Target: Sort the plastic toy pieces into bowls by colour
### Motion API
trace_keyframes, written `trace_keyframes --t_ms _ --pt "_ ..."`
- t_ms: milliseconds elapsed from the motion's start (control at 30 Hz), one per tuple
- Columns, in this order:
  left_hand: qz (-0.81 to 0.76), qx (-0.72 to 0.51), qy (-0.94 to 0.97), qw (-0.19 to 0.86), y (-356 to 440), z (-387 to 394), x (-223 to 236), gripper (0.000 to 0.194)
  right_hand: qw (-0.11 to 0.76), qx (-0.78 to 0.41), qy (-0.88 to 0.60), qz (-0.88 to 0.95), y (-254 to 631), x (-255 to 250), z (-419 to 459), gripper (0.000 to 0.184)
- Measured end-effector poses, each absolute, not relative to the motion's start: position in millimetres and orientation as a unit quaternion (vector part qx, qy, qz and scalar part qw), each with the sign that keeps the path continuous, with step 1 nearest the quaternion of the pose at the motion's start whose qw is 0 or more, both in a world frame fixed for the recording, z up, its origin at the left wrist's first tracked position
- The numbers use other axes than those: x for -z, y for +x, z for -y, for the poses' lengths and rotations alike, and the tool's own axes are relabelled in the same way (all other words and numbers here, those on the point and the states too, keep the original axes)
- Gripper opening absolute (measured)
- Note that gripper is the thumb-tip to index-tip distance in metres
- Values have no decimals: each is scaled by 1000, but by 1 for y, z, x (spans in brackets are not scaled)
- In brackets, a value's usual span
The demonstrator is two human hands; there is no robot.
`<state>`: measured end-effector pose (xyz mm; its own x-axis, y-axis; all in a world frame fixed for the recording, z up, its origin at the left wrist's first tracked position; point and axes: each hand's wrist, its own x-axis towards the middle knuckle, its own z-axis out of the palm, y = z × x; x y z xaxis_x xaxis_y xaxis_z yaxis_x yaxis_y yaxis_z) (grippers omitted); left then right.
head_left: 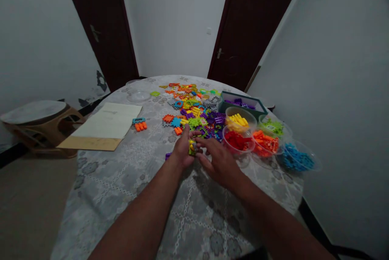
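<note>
My left hand (182, 148) is closed around a small cluster of toy building blocks (192, 147), yellow, green and greyish, above the near side of the heap. From the right, my right hand (218, 157) brings its thumb and fingertips against the same cluster. Fingers partly cover the blocks, so their exact shape is hidden. Just beyond my hands lies a loose heap of plastic blocks (194, 122) in green, purple, yellow, orange and blue. A purple block (168, 156) rests beside my left wrist.
To the right stand clear tubs of yellow (238, 120), red (238, 140), orange (265, 144), green (271, 126) and blue pieces (296, 157). A dark green box (259, 110) holds purple pieces. Leftward lie orange blocks (141, 126) and a paper pad (106, 122) on the patterned tablecloth (188, 219).
</note>
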<state>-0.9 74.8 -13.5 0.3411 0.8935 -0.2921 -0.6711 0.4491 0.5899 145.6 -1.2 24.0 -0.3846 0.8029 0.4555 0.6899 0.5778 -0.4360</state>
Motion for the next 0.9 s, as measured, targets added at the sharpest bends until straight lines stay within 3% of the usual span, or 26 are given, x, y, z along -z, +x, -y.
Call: trace_keyframes --t_ms 233,433,667,800,900 --pt "-321 -490 209 784 4 -72 15 57 310 -99 -467 822 131 -19 -9 20" --pt "-285 -461 156 826 -1 -77 18 48 350 -214 -484 773 155 -55 -19 14" --pt "-282 -480 124 822 -10 -73 8 43 354 -165 -571 723 207 -91 -133 19" --pt "-286 -515 113 800 -12 -72 7 26 411 -119 -628 650 219 -95 -197 33" --pt "-292 -538 118 782 -14 -71 8 24 414 -106 -636 643 219 -93 -211 40"
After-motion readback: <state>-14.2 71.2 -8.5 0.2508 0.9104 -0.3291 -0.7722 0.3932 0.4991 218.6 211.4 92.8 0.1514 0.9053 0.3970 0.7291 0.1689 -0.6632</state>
